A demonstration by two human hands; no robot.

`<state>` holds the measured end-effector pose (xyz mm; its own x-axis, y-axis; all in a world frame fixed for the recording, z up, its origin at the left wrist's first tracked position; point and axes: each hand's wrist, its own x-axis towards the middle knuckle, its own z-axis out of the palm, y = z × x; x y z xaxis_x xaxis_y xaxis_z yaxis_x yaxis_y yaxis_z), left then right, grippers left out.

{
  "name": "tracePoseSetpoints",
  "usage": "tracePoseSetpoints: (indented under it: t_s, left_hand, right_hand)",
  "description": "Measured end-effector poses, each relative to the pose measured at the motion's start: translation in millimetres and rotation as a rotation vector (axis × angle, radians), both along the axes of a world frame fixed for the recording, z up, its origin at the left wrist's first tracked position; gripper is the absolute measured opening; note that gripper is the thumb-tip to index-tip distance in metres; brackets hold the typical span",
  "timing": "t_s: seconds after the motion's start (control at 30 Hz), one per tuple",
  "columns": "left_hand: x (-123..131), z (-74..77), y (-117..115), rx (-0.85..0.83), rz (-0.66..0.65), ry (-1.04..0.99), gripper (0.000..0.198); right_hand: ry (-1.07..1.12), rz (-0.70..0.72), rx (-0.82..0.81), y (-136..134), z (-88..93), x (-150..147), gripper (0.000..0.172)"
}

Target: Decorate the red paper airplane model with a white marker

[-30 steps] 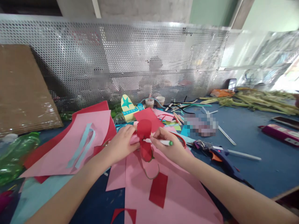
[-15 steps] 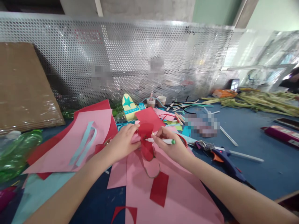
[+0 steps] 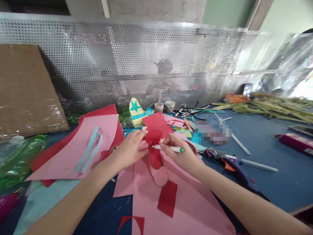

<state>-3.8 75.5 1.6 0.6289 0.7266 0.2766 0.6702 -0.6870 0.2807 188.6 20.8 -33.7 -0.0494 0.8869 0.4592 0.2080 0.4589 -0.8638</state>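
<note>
My right hand pinches a slim white marker with a green end. The marker's tip points left and meets a red paper piece with rounded ends. My left hand is closed on the left side of that red piece, with a bit of pink between the fingers. Just below, a thin curved outline shows on the large pink sheet. A small red rectangle and a red offcut with a curved edge lie nearer to me.
A blue glue gun lies to the right with a clear glue stick. Pink and red sheets, green plastic bottles and cardboard are on the left. Paper cups stand behind, before a perforated metal screen.
The view has shifted slightly, so everything sits a little further right. Both hands keep nearly the same place, the marker still at the red paper piece.
</note>
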Motion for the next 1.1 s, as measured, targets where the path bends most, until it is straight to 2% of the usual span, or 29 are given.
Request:
tracePoseSetpoints:
  t_s: [1.1]
  left_hand:
    - [0.0, 0.1, -0.4, -0.012, -0.004, 0.008, 0.041]
  right_hand:
    - [-0.028, -0.006, -0.031, 0.4, 3.7, 1.2, 0.021]
